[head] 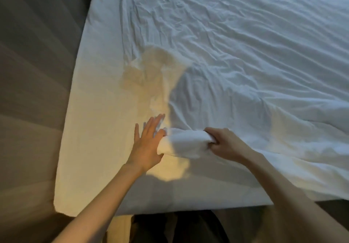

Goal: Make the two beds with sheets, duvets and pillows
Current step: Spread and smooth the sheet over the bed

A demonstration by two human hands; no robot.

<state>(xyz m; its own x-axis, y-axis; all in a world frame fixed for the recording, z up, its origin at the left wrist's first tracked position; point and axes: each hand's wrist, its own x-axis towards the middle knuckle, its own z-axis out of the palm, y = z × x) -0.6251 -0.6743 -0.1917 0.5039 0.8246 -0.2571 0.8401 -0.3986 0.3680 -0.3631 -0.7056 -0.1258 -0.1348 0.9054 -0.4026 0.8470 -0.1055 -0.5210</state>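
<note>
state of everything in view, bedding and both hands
duvet: wrinkled, spread over most of the mattress, near edge bunched into a roll
mattress: left strip not covered by the duvet
left hand: open, fingers straight, touching the roll's end
right hand: grips the roll's other end

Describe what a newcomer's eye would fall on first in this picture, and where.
At the bed's near edge, the right hand grips a bunched roll of the crumpled white duvet, the left hand flat against the roll's end. The duvet covers most of the mattress, leaving its left strip bare. A warm yellow light patch falls around the left hand.
</note>
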